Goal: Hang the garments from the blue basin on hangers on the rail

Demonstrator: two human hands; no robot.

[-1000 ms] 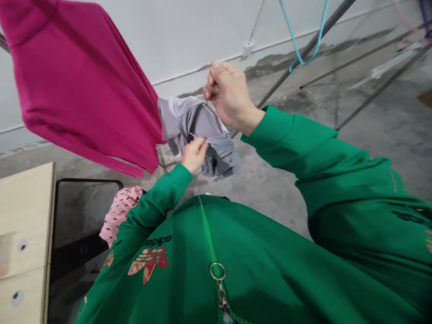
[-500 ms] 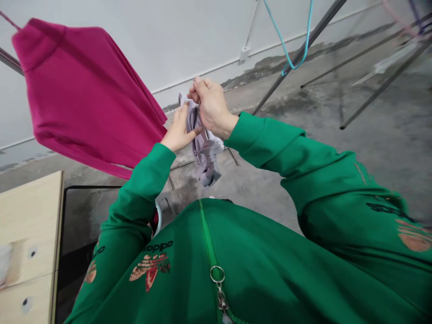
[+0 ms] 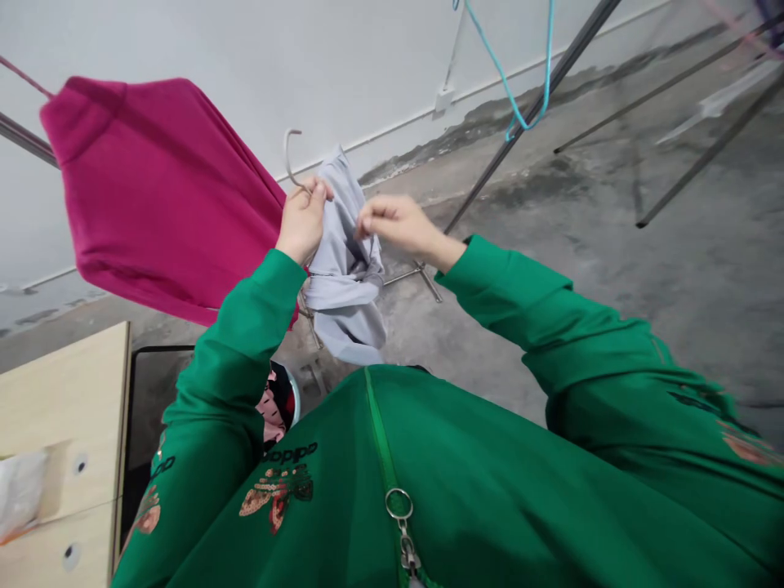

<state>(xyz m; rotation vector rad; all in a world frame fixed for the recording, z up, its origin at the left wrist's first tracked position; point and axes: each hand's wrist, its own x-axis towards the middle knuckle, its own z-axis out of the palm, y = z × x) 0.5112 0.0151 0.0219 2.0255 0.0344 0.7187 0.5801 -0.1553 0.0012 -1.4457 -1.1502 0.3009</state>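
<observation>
Head view: the only view, looking down past the person's green jacket (image 3: 478, 457) at both hands.
Left hand: the left hand (image 3: 305, 219) has its fingers closed around the base of a pale hanger hook (image 3: 290, 153), with the hook standing free above.
Right hand: the right hand (image 3: 401, 224) has its fingers curled close together at the right edge of the cloth; whether they pinch it cannot be told.
Grey garment: the grey garment (image 3: 352, 322) hangs bunched between and below the hands, above the floor; how the hanger sits inside it is hidden.
Handling: as a judgement, a firm left hold under the hook would steady the load, while the right fingers would do best to ease the folds outward gently, without tugging the fabric askew.
Neighbouring garment: a magenta garment (image 3: 165, 196) hangs just beside the left hand, so sideways moves may call for care.
Floor: bare grey concrete (image 3: 490, 318), with stains along the foot of the white wall (image 3: 367, 73).
Right side: a blue hanger (image 3: 530, 124) hangs by a dark pole (image 3: 481, 192).
Lower left: a pale wooden unit (image 3: 91, 384) bears a white packet (image 3: 21, 490); near it, patterned pink cloth (image 3: 269, 415) lies in a round container (image 3: 295, 400).
</observation>
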